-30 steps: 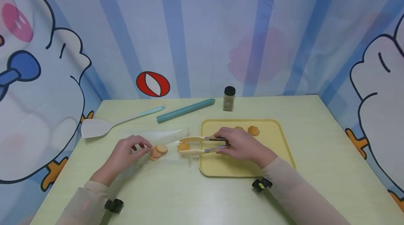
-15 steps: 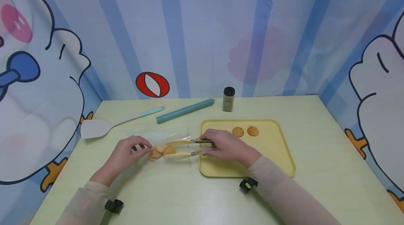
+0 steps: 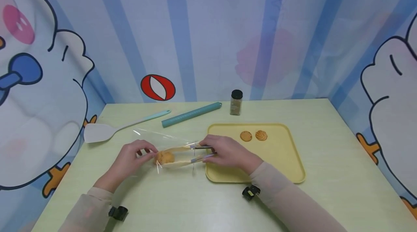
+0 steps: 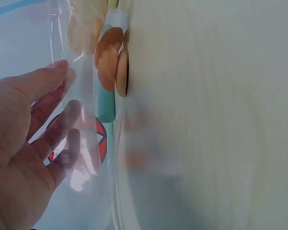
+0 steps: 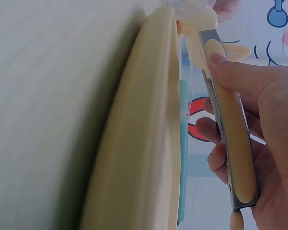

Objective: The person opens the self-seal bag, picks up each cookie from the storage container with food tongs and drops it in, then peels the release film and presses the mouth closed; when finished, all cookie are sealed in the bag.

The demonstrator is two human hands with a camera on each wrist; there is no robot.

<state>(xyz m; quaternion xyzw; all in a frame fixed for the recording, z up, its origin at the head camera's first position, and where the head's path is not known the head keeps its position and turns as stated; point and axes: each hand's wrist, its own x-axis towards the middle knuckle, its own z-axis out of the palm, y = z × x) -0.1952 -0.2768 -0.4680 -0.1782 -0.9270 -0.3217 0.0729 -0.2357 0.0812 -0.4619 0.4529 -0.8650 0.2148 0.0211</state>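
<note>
My left hand [image 3: 131,156] pinches the top layer of a clear plastic bag [image 3: 153,136]. Several cookies [image 4: 109,60] lie together inside the bag in the left wrist view. My right hand [image 3: 229,154] grips a pair of tongs [image 3: 178,164] with cream tips and handles; the thumb presses along one handle [image 5: 236,143] in the right wrist view. The tong tips reach into the bag's right end, around a cookie [image 3: 167,157] by the others. Whether the tips still hold this cookie cannot be told. Two more cookies, one flat [image 3: 245,136] and one swirled [image 3: 261,135], lie on the yellow tray [image 3: 260,170].
Behind the bag lie a spatula [image 3: 101,132] with a pale blade and a teal rod [image 3: 191,114]. A small black-capped jar [image 3: 236,102] stands behind the tray. A printed curtain [image 3: 215,36] rises at the table's back edge.
My right hand has moved left, carrying the tongs and a cookie deeper into the bag up to the other cookies. The bag's upper layer has lifted a little. My left hand stays put.
</note>
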